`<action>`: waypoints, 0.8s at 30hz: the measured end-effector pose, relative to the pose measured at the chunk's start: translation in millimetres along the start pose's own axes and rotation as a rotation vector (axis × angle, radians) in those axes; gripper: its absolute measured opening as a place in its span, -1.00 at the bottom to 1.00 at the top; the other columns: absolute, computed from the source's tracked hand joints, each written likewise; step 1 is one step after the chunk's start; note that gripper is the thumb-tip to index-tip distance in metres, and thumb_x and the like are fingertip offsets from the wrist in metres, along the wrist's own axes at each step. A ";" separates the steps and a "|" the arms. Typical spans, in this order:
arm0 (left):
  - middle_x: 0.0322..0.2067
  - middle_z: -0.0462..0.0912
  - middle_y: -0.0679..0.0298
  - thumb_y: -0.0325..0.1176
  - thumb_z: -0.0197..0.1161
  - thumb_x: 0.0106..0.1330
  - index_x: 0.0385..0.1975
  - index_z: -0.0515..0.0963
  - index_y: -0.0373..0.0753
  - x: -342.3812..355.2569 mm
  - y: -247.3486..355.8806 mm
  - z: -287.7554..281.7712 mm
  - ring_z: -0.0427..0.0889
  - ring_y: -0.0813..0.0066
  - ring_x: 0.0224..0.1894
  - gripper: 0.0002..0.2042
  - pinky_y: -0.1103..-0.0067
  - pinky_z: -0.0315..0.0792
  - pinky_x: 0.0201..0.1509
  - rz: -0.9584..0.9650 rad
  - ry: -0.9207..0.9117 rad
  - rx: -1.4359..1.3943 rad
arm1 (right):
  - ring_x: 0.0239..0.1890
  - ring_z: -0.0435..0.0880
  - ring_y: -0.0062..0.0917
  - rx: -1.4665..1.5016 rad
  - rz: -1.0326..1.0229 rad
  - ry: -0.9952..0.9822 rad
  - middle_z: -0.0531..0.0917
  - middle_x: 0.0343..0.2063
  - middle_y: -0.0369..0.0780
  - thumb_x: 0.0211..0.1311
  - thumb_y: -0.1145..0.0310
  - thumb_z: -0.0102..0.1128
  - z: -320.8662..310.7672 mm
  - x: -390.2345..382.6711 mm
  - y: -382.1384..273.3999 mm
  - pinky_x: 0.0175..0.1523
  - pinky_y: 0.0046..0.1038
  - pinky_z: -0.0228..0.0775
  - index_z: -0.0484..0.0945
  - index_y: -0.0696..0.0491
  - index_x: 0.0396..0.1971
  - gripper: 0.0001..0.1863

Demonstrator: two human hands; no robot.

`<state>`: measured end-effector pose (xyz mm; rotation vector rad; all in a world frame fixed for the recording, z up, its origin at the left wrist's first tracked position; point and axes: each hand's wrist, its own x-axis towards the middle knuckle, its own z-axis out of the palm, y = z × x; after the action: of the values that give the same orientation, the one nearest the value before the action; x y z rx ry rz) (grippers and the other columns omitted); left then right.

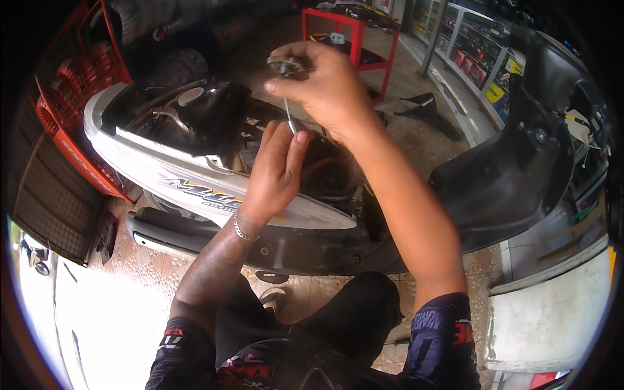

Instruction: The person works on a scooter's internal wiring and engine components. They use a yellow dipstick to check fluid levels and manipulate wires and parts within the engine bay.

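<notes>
Above an opened-up scooter (123,143), my right hand (328,84) pinches a small dull metal part (286,64) that looks like a latch. A thin cable (286,104) runs down from this part. Lower and to the left, my left hand (276,162) is closed round the cable near a bright silver sleeve (292,126). Between the two hands a short length of bare cable is stretched. Both hands hang in the air over the scooter's open middle, in front of its white side panel (201,172). My left fingers partly hide the cable's lower run.
A red tool cart (354,39) stands beyond my hands. On the left is a red rack (81,110); glass shelves (468,52) line the right. A loose black panel (429,114) lies on the floor. The scooter's black front shield (500,169) rises to the right.
</notes>
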<state>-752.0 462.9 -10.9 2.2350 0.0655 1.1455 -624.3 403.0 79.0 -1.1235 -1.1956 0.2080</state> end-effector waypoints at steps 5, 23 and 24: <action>-0.25 0.53 0.24 -0.32 0.03 0.62 -0.05 0.57 -0.34 6.7 -0.7 1.2 0.52 0.49 -0.23 -0.77 0.57 0.47 -0.08 0.055 0.023 0.036 | -0.22 0.65 -0.67 0.287 -0.012 0.211 0.65 -0.22 -0.30 0.06 0.63 0.52 -24.9 -26.0 -0.5 -0.07 -0.61 0.54 0.59 0.19 -0.02 -0.55; -0.14 0.67 0.21 -0.41 0.12 0.55 0.06 0.57 -0.32 1.8 12.3 6.9 0.57 0.48 -0.23 -0.79 0.55 0.46 -0.07 0.075 -0.066 -0.019 | -0.20 0.64 -0.69 0.520 0.190 0.173 0.67 -0.19 -0.32 0.43 0.50 0.19 -92.9 -105.7 0.8 -0.05 -0.58 0.53 0.54 0.19 0.17 -0.66; -0.14 0.67 0.20 -0.42 0.13 0.55 0.05 0.57 -0.32 1.7 13.2 6.6 0.57 0.46 -0.23 -0.80 0.54 0.46 -0.07 0.099 -0.067 -0.012 | -0.20 0.64 -0.69 0.529 0.184 0.136 0.67 -0.19 -0.31 0.44 0.50 0.18 -96.3 -107.8 -0.7 -0.04 -0.58 0.53 0.53 0.20 0.18 -0.65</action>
<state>-749.0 449.5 -5.4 2.2863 -0.0801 1.1189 -591.2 276.1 18.2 -0.7642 -0.8456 0.5468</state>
